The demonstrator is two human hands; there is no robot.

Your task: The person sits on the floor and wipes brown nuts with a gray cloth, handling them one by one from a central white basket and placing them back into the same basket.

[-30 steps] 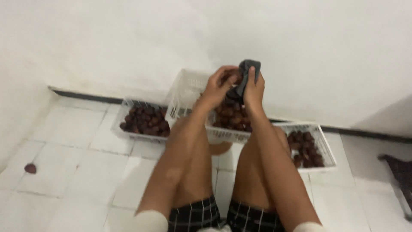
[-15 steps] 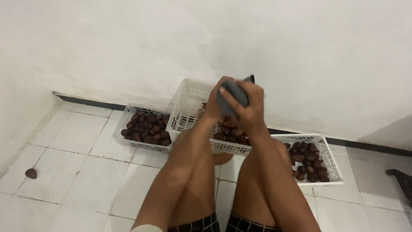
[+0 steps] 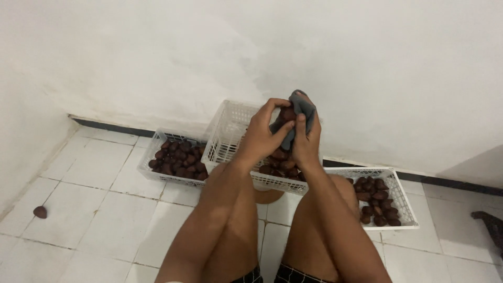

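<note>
A small dark brown fruit (image 3: 287,113) sits in the upper middle of the frame, held up in front of the white wall (image 3: 367,68), and a grey cloth (image 3: 303,112) is wrapped around its right side. The left hand (image 3: 264,133) is closed on the fruit, with the thumb and fingers pinching it from the left. The right hand (image 3: 306,137) is closed on the cloth and presses it against the fruit, with the thumb pointing up. Both hands touch each other. Just below them, in the middle of the frame, stands a white plastic basket (image 3: 230,131) with more brown fruits in it; the hands hide most of them. To the left of it a second white basket (image 3: 152,157) is full of the same fruits, and to the right a third basket (image 3: 403,202) holds a smaller heap. The person's bare knees fill the lower middle. One single fruit (image 3: 40,211) lies alone on the white tiled floor (image 3: 89,209) at the lower left.
</note>
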